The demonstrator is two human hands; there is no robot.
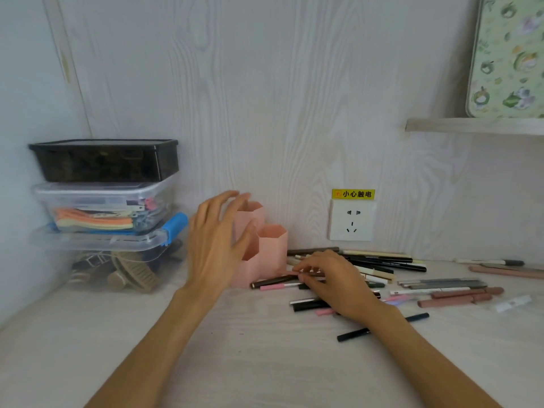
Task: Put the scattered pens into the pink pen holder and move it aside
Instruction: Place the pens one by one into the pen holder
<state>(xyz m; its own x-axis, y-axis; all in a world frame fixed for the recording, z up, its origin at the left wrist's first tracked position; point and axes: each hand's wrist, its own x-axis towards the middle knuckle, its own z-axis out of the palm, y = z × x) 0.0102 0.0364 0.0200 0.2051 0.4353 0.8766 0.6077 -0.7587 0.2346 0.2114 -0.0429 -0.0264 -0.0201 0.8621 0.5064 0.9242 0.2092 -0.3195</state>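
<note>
At the far left, against the wall, stands a stack of storage boxes: a dark lidded box (104, 160) on top; under it a clear box (103, 207) holding orange and yellow pieces; at the bottom a larger clear box (97, 260) with a blue latch, brown items showing through its wall.

Right of the stack, the left hand (217, 245) is raised with fingers spread and nothing in its grasp; it hovers in front of the left side of the pink pen holder (272, 248), and whether the fingertips touch it cannot be told. The holder is a cluster of hexagonal tubes, standing upright on the desk (117, 348) close to the far wall; its open tops look empty from this angle.

Just right of the holder's base lies the pile of scattered pens (382, 262), dark, cream and pink ones crossing each other. The right hand (335, 284) rests palm down on this pile, its fingertips pinching a pen or two near the holder's foot; exactly which pen it grips is hard to tell.

On the wall above the pens sits a white socket (351, 220) under a yellow label (353, 194).

Further right lie grey pens (441, 283), brownish-pink pens (459, 298) and a lone dark pen (353, 334) nearer the camera; a shelf (474, 125) at the far right carries a floral-patterned board (509, 60).
</note>
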